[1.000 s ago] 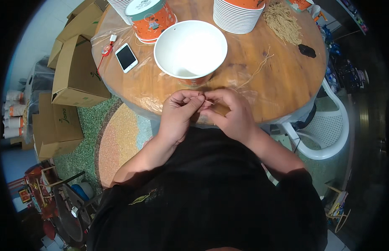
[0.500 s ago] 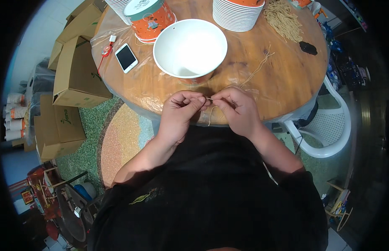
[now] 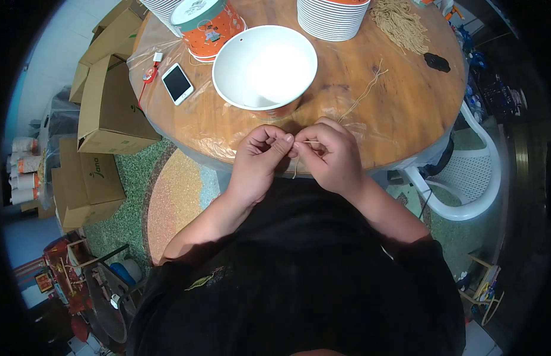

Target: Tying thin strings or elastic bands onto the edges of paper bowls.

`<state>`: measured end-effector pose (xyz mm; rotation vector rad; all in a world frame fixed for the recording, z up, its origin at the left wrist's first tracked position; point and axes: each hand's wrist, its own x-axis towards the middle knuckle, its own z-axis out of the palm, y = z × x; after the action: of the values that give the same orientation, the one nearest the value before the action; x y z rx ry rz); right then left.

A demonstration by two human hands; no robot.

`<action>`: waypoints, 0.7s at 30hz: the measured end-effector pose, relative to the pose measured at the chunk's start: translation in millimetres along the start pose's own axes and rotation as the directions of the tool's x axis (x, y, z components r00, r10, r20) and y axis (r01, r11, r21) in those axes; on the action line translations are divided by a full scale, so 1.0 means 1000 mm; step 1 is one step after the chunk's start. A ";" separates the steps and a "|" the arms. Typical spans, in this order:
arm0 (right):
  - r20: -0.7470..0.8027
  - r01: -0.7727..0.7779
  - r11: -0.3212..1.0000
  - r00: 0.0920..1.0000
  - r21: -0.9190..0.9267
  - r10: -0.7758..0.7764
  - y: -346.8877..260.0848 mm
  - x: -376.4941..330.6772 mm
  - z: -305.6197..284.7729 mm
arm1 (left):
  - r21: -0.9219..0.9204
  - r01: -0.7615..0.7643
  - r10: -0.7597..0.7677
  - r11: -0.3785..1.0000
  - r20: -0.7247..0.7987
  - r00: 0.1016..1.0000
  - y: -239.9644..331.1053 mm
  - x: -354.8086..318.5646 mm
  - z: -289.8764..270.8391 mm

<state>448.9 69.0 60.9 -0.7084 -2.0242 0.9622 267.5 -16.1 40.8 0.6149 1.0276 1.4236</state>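
Observation:
My left hand (image 3: 260, 157) and my right hand (image 3: 329, 153) meet fingertip to fingertip over the table's near edge. Both pinch a thin beige string (image 3: 296, 167); a short end hangs below the fingers, and another bit shows by the right index finger. Just beyond my hands stands a large white-lined paper bucket (image 3: 265, 68) with a small hole near its far rim. Another beige string (image 3: 362, 95) lies on the table to the right of it. A bundle of beige strings (image 3: 399, 26) rests farther back at the right.
The round wooden table (image 3: 400, 118) has a clear plastic cover. Stacked paper buckets (image 3: 332, 21), an orange patterned bucket (image 3: 209, 35), a phone (image 3: 177, 84), a red cable (image 3: 148, 75) and a black object (image 3: 437, 62) are on it. Cardboard boxes (image 3: 112, 115) stand left, a white chair (image 3: 465, 178) right.
My hands have drawn closer together, fingertips now touching. The right hand has shifted slightly left, and the string between the fingers is less exposed. The view has shifted a little.

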 end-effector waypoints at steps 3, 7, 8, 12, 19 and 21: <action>-0.005 -0.031 0.992 0.999 0.123 0.031 -0.001 -0.001 0.002 | 0.105 -0.061 0.063 0.993 -0.015 0.998 0.006 -0.003 0.004; -0.236 -0.027 0.958 0.967 0.285 0.098 0.013 0.000 0.009 | 0.655 -0.704 0.629 0.275 0.431 0.647 0.053 -0.001 0.011; -0.274 -0.030 0.947 0.954 0.320 0.123 0.014 0.004 0.010 | 0.624 -0.757 0.681 0.195 0.469 0.562 0.067 0.003 0.013; -0.313 -0.051 0.892 0.926 0.450 0.211 0.019 0.017 0.020 | 0.718 -0.694 0.443 -0.057 0.641 0.627 0.130 0.034 0.021; -0.376 -0.035 0.905 0.902 0.425 0.211 0.026 0.022 0.036 | 0.889 -0.431 -0.030 0.158 0.440 0.897 0.145 0.062 0.034; -0.390 -0.037 0.905 0.894 0.423 0.219 0.028 0.022 0.039 | 0.901 -0.383 -0.144 0.204 0.414 0.899 0.143 0.066 0.032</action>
<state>408.8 85.9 30.7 -0.7529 -1.3454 1.1450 214.1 70.7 165.3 1.9313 1.4887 0.4532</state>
